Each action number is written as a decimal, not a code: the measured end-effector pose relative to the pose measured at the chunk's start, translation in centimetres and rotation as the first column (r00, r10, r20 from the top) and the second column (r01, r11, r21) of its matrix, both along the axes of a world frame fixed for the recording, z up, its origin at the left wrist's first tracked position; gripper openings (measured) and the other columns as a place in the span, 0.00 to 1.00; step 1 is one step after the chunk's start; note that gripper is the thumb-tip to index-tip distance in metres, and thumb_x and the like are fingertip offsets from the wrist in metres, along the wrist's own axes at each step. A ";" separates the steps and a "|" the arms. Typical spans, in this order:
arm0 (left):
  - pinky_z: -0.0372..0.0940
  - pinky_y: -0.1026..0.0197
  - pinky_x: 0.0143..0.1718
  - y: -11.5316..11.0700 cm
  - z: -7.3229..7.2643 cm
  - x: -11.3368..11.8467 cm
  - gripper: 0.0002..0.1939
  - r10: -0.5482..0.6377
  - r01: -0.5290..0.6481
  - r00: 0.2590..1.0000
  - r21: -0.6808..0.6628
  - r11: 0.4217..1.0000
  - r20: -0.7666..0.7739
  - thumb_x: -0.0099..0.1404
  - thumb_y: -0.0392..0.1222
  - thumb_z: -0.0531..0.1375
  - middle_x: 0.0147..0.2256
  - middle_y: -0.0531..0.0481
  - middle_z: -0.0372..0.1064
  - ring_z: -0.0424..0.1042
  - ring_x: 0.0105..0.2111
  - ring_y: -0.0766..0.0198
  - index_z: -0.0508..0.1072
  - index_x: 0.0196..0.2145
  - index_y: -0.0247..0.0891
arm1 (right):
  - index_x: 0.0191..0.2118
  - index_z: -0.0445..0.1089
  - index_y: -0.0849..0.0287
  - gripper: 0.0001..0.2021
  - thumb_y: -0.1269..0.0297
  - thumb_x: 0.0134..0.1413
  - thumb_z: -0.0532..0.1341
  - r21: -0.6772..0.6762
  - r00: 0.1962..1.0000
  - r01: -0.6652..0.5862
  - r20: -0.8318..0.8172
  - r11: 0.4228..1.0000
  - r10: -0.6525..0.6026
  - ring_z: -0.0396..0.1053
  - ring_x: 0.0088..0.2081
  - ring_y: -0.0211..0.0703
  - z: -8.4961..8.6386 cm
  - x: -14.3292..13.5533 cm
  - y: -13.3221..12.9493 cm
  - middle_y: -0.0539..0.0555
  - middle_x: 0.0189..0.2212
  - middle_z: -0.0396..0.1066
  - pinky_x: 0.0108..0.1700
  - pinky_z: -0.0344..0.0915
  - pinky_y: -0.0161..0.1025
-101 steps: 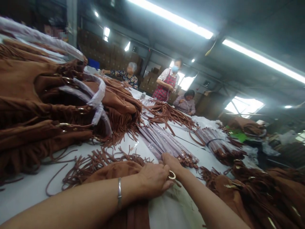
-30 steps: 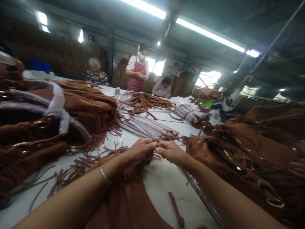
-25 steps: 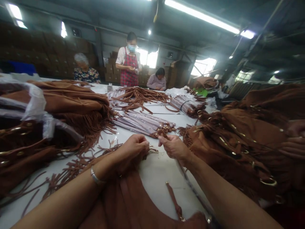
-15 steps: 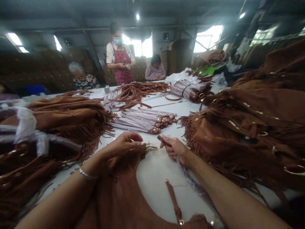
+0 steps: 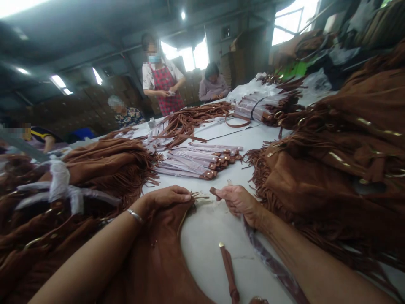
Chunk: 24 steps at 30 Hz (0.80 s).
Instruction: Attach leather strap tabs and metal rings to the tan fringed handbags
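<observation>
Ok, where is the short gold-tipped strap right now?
In the head view, the short strap lies on the white table, right of centre near the bottom, between the brown bag and the wrapped strap in the right hand.

A standing person in a red checked apron and a face mask occupies the centre background. A person in a pale purple top, head bowed, is located to the right in view. A person in a floral top is positioned to the left, near a blue object. Brown boxes are stacked behind. A bright window is at upper right, above a green item. A round lamp and a strip light are lit overhead.
</observation>
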<state>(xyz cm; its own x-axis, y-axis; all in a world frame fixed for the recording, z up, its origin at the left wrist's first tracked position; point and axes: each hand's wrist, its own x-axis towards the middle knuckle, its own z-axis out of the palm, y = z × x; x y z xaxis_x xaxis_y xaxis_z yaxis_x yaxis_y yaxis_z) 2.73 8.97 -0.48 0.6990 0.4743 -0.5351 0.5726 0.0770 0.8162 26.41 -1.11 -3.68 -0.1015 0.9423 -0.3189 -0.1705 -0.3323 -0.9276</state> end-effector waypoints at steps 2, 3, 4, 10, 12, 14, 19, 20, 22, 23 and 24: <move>0.60 0.64 0.33 -0.5 0.5 0.1 0.21 0.029 -0.030 0.999 0.030 0.999 0.020 0.55 0.56 0.62 0.29 0.52 0.65 0.63 0.29 0.67 0.67 0.36 0.33 | 0.27 0.64 0.61 0.21 0.46 0.42 0.64 0.026 1.000 0.014 0.006 1.000 -0.015 0.38 0.12 0.25 0.1 -0.1 -0.1 0.38 0.09 0.45 0.12 0.37 0.28; 0.58 0.66 0.30 -1.0 0.8 0.3 0.20 0.029 -0.031 0.999 0.095 0.995 0.025 0.55 0.55 0.62 0.28 0.54 0.63 0.61 0.27 0.69 0.66 0.35 0.34 | 0.26 0.64 0.61 0.21 0.46 0.42 0.64 0.042 1.000 0.024 0.009 0.999 -0.024 0.38 0.12 0.26 0.1 -0.1 -0.1 0.38 0.09 0.45 0.12 0.37 0.29; 0.56 0.67 0.28 -1.5 1.1 0.4 0.19 0.015 -0.018 1.000 0.183 0.983 0.019 0.56 0.54 0.62 0.26 0.56 0.61 0.59 0.26 0.70 0.65 0.33 0.35 | 0.26 0.64 0.61 0.21 0.46 0.42 0.64 0.055 0.999 0.033 0.015 0.998 -0.034 0.39 0.11 0.26 0.1 -0.2 -0.1 0.38 0.09 0.45 0.12 0.37 0.29; 0.52 0.67 0.26 -5.9 1.3 0.7 0.15 0.124 -0.103 0.992 0.580 0.808 0.004 0.59 0.51 0.59 0.25 0.59 0.57 0.55 0.25 0.71 0.64 0.37 0.38 | 0.27 0.64 0.61 0.19 0.47 0.42 0.64 0.087 0.998 0.023 0.049 0.996 -0.028 0.39 0.11 0.26 -0.1 -1.0 -0.3 0.38 0.08 0.46 0.13 0.35 0.30; 0.53 0.66 0.28 -7.2 0.8 0.8 0.14 0.203 -0.135 0.979 0.707 0.694 -0.012 0.59 0.49 0.59 0.26 0.58 0.59 0.57 0.26 0.69 0.65 0.38 0.38 | 0.26 0.64 0.61 0.20 0.47 0.41 0.64 0.074 0.999 0.007 0.043 0.997 -0.010 0.40 0.11 0.26 0.1 -1.5 -0.6 0.38 0.08 0.47 0.13 0.34 0.30; 0.55 0.65 0.30 -8.1 0.1 1.0 0.12 0.259 -0.142 0.966 0.810 0.569 -0.013 0.60 0.48 0.58 0.28 0.56 0.62 0.60 0.28 0.68 0.66 0.38 0.39 | 0.27 0.65 0.62 0.21 0.46 0.40 0.65 0.075 0.998 -0.018 0.056 0.997 0.013 0.41 0.11 0.26 0.4 -1.9 -0.9 0.39 0.09 0.49 0.13 0.35 0.30; 0.58 0.62 0.34 -9.0 -1.8 1.8 0.12 0.286 -0.173 0.957 0.881 0.440 0.045 0.60 0.47 0.58 0.32 0.52 0.67 0.65 0.31 0.64 0.67 0.38 0.39 | 0.29 0.66 0.63 0.23 0.45 0.38 0.65 0.095 0.998 -0.026 0.052 0.995 0.021 0.40 0.11 0.26 0.7 -2.1 -1.3 0.38 0.09 0.47 0.13 0.35 0.29; 0.58 0.62 0.34 -8.9 -2.1 1.8 0.13 0.289 -0.188 0.956 0.874 0.447 0.057 0.59 0.48 0.58 0.32 0.52 0.67 0.65 0.31 0.64 0.67 0.39 0.39 | 0.29 0.65 0.62 0.23 0.45 0.39 0.65 0.088 0.999 -0.020 0.049 0.996 0.016 0.40 0.12 0.26 0.6 -2.0 -1.3 0.38 0.09 0.47 0.13 0.35 0.29; 0.59 0.62 0.33 -8.6 -2.6 1.6 0.15 0.289 -0.225 0.953 0.847 0.481 0.089 0.59 0.47 0.59 0.33 0.52 0.68 0.66 0.30 0.64 0.67 0.42 0.39 | 0.29 0.65 0.62 0.22 0.45 0.40 0.65 0.070 0.998 -0.009 0.056 0.997 0.005 0.39 0.12 0.26 0.4 -1.9 -1.1 0.38 0.09 0.46 0.13 0.35 0.29; 0.60 0.62 0.33 -8.5 -2.8 1.5 0.17 0.283 -0.238 0.954 0.835 0.497 0.103 0.58 0.47 0.59 0.33 0.52 0.68 0.66 0.30 0.65 0.66 0.44 0.40 | 0.30 0.65 0.62 0.22 0.45 0.41 0.65 0.064 0.998 -0.003 0.063 0.998 -0.001 0.39 0.12 0.26 0.3 -1.8 -1.0 0.38 0.09 0.46 0.13 0.35 0.29; 0.60 0.62 0.34 -8.3 -2.9 1.4 0.18 0.272 -0.244 0.955 0.827 0.506 0.116 0.58 0.47 0.60 0.33 0.52 0.68 0.66 0.30 0.65 0.66 0.45 0.40 | 0.30 0.65 0.62 0.22 0.45 0.41 0.65 0.057 0.998 0.003 0.067 0.998 -0.007 0.38 0.12 0.26 0.3 -1.8 -1.0 0.38 0.10 0.45 0.13 0.35 0.29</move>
<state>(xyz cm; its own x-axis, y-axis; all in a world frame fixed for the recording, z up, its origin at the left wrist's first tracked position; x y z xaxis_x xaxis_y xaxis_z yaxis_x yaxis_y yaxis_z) 4.10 0.64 -3.37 0.4630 0.8681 0.1788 0.6639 -0.4734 0.5789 24.60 -2.08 -3.41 -0.0765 0.9597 -0.2704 -0.1084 -0.2776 -0.9546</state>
